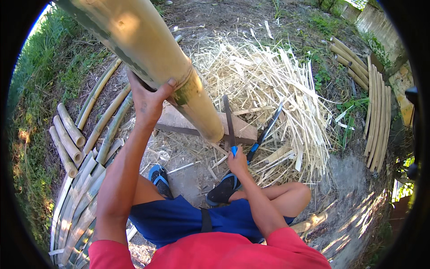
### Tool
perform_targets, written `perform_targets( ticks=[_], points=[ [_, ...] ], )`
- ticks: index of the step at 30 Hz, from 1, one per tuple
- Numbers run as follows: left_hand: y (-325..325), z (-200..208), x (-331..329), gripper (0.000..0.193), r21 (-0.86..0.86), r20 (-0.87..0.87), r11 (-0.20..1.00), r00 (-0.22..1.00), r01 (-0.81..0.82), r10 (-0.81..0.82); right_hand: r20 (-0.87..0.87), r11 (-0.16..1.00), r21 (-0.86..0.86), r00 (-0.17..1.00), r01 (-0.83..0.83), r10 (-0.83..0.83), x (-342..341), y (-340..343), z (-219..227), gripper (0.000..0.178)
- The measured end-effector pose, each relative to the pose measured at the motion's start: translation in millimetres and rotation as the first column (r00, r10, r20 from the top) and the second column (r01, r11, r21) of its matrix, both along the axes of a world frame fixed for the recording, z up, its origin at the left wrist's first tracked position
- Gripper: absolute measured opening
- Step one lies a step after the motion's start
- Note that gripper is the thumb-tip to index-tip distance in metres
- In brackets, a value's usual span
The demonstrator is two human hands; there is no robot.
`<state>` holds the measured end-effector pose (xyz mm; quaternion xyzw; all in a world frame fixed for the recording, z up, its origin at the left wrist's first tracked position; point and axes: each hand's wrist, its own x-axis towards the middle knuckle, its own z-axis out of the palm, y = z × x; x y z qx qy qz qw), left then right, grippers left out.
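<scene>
A thick bamboo pole (150, 42) slants from the upper left down to the middle, its lower end at a wooden board (243, 130). My left hand (148, 102) grips it from the left, the thumb lying on its surface near a node; the other fingers are mostly hidden. In my right hand (238, 162) is a knife (229, 120), held by its blue handle with the dark blade pointing away from me, just right of the pole's lower end. A second long blade with a blue and black handle (254, 149) lies close by on the right.
Pale bamboo shavings (286, 98) are heaped beyond the board. Split bamboo strips (78, 210) and cut bamboo lengths (67, 139) lie at left. More bamboo poles (377, 116) rest at right beside a wall (378, 28). My feet in flip-flops (160, 179) are near the board.
</scene>
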<state>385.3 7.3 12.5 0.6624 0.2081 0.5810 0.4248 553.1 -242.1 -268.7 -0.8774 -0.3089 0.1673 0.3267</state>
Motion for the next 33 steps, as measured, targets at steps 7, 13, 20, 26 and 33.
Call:
perform_targets(
  ticks=[7,13,20,26,33],
  points=[
    [12.1,1.8,16.0,0.086,-0.107,-0.087,0.978,0.978,0.181,-0.191,-0.035,0.991,0.134,0.999,-0.011,0.016,12.6,19.8,118.4,0.025],
    [5.1,-6.2,23.5,0.083,-0.052,-0.119,0.998,0.993,0.017,-0.023,0.241,0.801,0.576,0.97,-0.166,0.028,13.0,39.6,172.1,0.035],
    [1.5,-2.4,28.6,0.088,-0.043,-0.128,0.999,0.992,0.015,-0.02,0.041,1.0,0.0,0.999,-0.008,0.008,21.5,62.1,44.8,0.033],
    [0.6,-4.3,32.4,0.092,-0.057,-0.1,0.997,0.994,-0.055,0.049,0.023,0.977,0.205,0.999,-0.049,0.045,23.8,54.5,86.7,0.031],
    [4.4,-5.9,30.4,0.094,-0.085,-0.11,0.991,0.99,-0.099,0.089,0.051,0.989,0.15,0.999,0.004,-0.012,10.6,63.4,74.7,0.033]
  ],
)
